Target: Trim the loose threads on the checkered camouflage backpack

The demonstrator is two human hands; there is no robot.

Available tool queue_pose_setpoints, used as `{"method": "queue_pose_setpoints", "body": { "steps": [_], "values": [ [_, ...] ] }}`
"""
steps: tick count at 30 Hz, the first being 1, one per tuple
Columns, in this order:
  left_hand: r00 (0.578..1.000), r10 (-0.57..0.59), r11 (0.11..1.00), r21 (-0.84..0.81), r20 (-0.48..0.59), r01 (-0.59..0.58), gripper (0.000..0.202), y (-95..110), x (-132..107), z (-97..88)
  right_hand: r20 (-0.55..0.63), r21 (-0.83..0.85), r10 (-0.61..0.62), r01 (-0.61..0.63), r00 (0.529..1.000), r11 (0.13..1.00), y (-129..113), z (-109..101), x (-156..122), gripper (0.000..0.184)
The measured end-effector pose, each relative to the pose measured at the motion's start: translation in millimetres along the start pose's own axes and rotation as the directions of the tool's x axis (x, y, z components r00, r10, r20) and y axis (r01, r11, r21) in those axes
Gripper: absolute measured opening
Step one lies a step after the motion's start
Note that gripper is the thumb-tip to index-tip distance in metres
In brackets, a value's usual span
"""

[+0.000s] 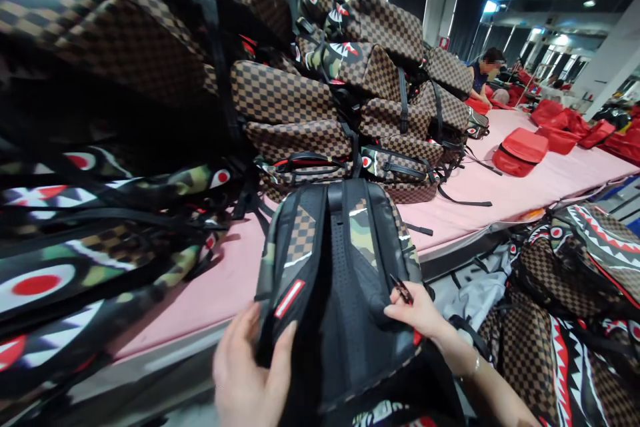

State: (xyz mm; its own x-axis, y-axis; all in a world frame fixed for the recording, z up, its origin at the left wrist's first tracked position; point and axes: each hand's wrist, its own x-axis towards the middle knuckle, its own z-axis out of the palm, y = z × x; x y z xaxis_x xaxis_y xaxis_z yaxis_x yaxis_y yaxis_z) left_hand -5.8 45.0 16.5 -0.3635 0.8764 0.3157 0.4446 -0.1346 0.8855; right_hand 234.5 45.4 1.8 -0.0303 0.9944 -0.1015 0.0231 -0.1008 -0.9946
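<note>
A black backpack (334, 293) with camouflage and brown checkered panels lies before me, its padded back and shoulder straps facing up. Its top rests on the pink-covered table (235, 273), and its lower end is nearest me. At its left side is my left hand (253, 367), thumb and fingers spread apart around the edge beside a strap with a red-and-white label (289, 299). My right hand (417, 313) is closed on small dark thread snips (401, 289), over the right strap. The blades point up and left. Some of the right fingers are hidden.
Tall stacks of checkered backpacks (285, 93) line the table's far side and left. More shark-mouth backpacks (535, 340) are piled at lower right. Red bags (520, 150) lie farther along the table, where another person (483, 77) works. Loose black straps (465, 199) trail over the tabletop.
</note>
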Motion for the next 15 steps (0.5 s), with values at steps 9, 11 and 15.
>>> {"method": "queue_pose_setpoints", "body": {
  "steps": [9,11,15],
  "values": [
    [0.859,-0.118,0.918,-0.276,0.498,0.286,0.045,13.5,-13.8,60.9,-0.086,0.2,0.073,-0.054,0.994,0.978,13.8,39.8,1.9,0.039],
    [0.863,-0.092,0.94,-0.243,0.496,0.24,0.043,6.5,-7.2,76.7,-0.155,0.184,0.073,-0.043,0.985,0.982,20.3,31.9,6.7,0.038],
    [0.826,-0.037,0.963,-0.202,0.562,0.18,0.04,-0.6,2.5,107.0,-0.225,0.12,0.073,-0.046,0.972,0.992,34.1,13.8,12.2,0.037]
  ]
}}
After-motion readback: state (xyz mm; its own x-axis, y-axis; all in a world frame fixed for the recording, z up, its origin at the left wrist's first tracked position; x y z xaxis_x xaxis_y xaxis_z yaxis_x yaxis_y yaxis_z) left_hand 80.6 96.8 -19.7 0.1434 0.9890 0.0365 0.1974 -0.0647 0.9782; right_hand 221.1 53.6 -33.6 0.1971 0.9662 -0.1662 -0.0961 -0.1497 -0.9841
